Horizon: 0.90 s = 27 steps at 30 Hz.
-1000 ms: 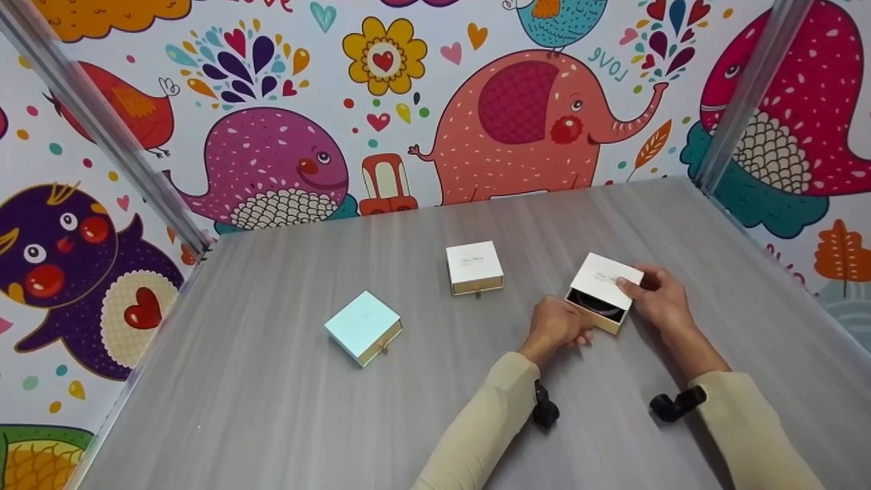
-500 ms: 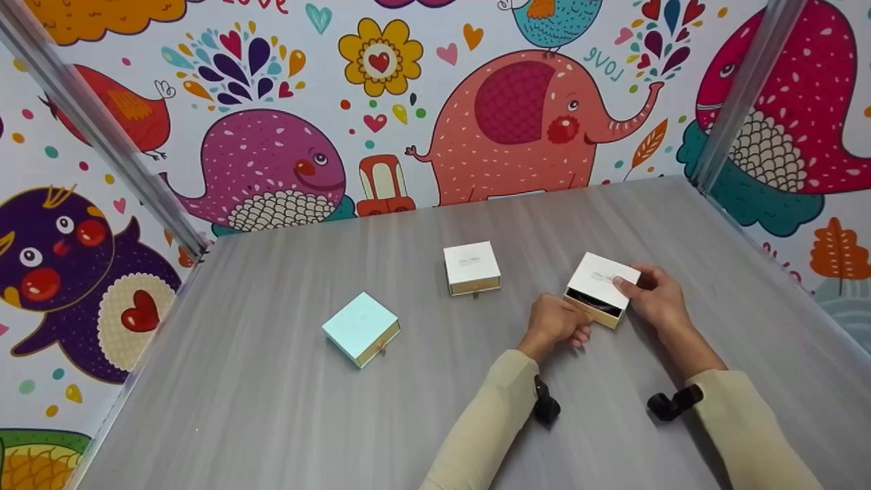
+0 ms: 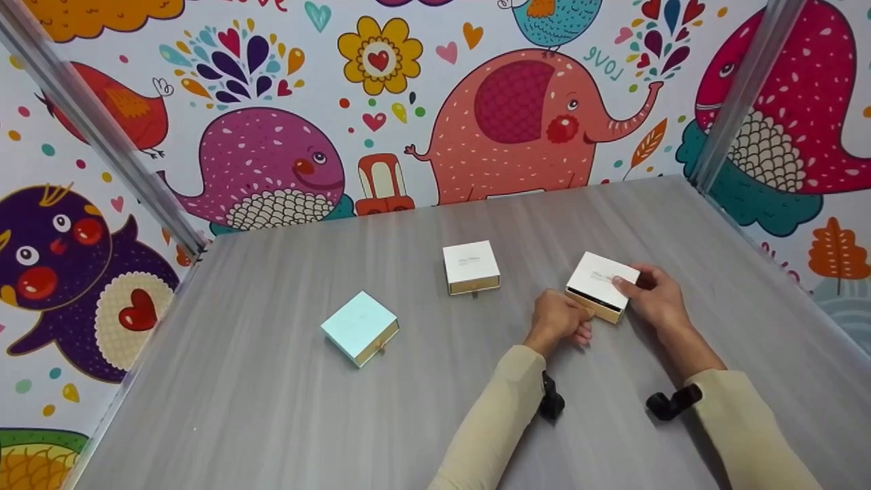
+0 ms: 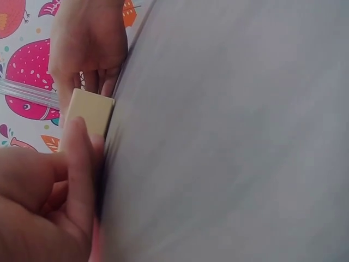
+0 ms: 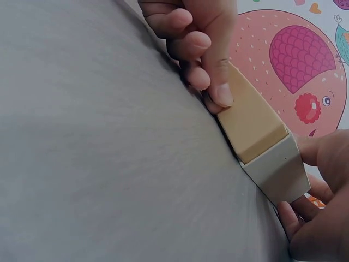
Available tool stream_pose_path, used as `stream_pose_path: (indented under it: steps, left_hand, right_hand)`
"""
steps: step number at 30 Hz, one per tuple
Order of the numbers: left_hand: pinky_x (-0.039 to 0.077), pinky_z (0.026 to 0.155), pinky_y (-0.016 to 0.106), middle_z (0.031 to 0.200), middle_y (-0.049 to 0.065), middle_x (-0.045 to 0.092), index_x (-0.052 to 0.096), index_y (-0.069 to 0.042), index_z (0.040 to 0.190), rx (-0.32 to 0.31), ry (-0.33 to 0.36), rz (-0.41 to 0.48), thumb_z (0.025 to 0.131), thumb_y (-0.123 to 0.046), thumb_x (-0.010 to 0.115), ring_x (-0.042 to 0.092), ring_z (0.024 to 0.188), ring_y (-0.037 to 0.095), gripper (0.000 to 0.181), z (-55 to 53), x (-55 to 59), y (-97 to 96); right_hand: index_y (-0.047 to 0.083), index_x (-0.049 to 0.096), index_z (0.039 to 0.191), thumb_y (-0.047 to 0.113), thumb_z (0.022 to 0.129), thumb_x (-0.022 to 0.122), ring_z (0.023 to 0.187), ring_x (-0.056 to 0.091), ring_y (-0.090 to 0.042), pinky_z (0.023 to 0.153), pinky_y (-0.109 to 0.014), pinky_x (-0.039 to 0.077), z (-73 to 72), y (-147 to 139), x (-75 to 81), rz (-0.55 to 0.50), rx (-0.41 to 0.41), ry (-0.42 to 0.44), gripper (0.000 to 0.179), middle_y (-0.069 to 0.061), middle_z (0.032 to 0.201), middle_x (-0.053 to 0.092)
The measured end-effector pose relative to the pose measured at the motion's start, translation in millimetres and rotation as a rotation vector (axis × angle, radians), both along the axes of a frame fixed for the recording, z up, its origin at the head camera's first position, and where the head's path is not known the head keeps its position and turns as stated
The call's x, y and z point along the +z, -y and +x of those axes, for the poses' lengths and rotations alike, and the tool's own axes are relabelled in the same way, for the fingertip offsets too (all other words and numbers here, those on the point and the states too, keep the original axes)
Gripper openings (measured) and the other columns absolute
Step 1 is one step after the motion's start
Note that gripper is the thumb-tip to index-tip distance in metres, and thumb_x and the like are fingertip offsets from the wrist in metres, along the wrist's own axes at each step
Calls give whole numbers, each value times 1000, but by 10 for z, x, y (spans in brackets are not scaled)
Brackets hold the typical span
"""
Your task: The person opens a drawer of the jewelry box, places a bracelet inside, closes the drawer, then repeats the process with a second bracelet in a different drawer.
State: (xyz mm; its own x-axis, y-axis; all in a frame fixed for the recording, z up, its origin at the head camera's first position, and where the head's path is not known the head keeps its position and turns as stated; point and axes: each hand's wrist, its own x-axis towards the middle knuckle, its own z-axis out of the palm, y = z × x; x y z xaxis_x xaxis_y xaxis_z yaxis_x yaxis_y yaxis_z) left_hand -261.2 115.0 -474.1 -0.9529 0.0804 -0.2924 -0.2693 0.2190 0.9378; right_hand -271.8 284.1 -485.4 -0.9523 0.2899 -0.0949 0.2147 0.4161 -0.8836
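A small white drawer box [image 3: 599,275] lies on the right part of the table, its tan drawer [image 5: 253,120] sticking a little way out of the white sleeve [image 5: 279,170]. A thin dark gap shows between sleeve and drawer front, and the contents are hidden. My right hand [image 3: 659,299] grips the sleeve from its right side, thumb on top. My left hand [image 3: 559,318] is at the drawer's front left corner, thumb against the tan front and the other fingers curled. In the left wrist view both hands meet at the box's tan front [image 4: 91,112].
Another white drawer box [image 3: 471,264] stands closed toward the middle of the grey table [image 3: 286,408]. Left of it is a closed mint-green drawer box [image 3: 360,327] with a small tab. Walls with printed cartoon animals [image 3: 517,129] and metal posts [image 3: 116,136] border the table.
The left hand has pushed the drawer further into the sleeve, so the dark opening has narrowed to a thin strip. The right hand keeps its hold, and the other boxes stay put.
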Motion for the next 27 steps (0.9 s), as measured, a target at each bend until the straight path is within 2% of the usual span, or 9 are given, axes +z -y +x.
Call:
stream_pose_path:
  steps: [5,9,15,21,27]
  left_hand:
    - [49,37,27,47,11,62,73,5,68,4,7,-35,84,2,76,54,35,15,17,-25,-7,-36]
    - [50,39,28,51,16,65,74,6,71,-3,-20,-59,84,2,75,61,38,21,13,-24,-9,-50]
    - [51,40,28,53,18,67,76,5,75,-14,-43,-121,84,0,76,70,50,31,10,-32,8,-59]
    - [50,39,27,50,15,65,77,4,76,-9,-20,-122,84,-1,77,63,40,23,10,-66,28,-71]
    - [49,39,25,46,10,63,76,2,70,-16,-32,-201,85,-3,77,62,38,19,16,-73,41,-100]
  right_hand:
    - [2,44,147,40,97,63,128,45,-30,101,-36,37,3,-2,-6,-3,-4,11,66,-23,145,47]
    - [2,43,147,40,97,63,129,45,-32,106,-40,37,0,1,-8,-4,-3,10,66,-23,146,47]
    - [1,44,147,37,97,65,129,46,-31,100,-32,37,3,3,-2,7,-7,3,65,-24,145,48]
    - [1,46,144,38,96,65,127,46,-30,96,-28,37,4,-8,12,16,-1,-9,64,-24,144,49]
    - [1,47,144,39,96,65,126,46,-30,94,-26,36,8,-12,13,15,4,3,63,-23,143,49]
